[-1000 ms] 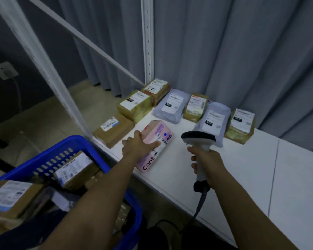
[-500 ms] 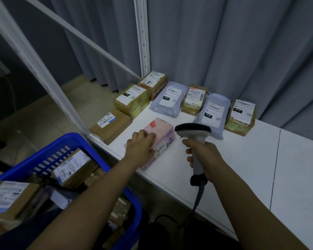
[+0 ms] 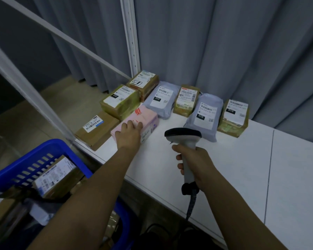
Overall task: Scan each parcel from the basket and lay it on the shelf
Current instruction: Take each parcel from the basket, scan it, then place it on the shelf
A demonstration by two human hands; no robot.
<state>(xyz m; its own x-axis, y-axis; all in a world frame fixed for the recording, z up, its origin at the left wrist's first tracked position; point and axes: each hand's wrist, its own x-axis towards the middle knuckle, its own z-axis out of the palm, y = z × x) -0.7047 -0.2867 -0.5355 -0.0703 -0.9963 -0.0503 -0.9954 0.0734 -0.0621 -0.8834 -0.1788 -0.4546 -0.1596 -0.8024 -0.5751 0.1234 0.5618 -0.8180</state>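
A pink parcel [image 3: 147, 116] lies flat on the white shelf [image 3: 242, 159], between a brown box and the open middle of the shelf. My left hand [image 3: 129, 134] rests on its near end with the fingers laid flat on top. My right hand [image 3: 194, 163] grips the handle of a grey barcode scanner [image 3: 183, 135], whose dark head points toward the back row of parcels. The blue basket [image 3: 49, 152] sits at the lower left with several labelled parcels inside, one of them a brown box [image 3: 56, 177].
Several scanned parcels line the shelf's back: a brown box [image 3: 96, 129], a yellow-taped box [image 3: 120, 101], two grey mailers [image 3: 161, 100] [image 3: 204, 114], more boxes [image 3: 233, 114]. A white upright post [image 3: 130, 37] and diagonal brace [image 3: 25, 83] frame the left side. Grey curtain behind.
My left hand has pushed the pink parcel back and left until it lies flat beside the brown and yellow-taped boxes. The scanner has stayed about where it was.
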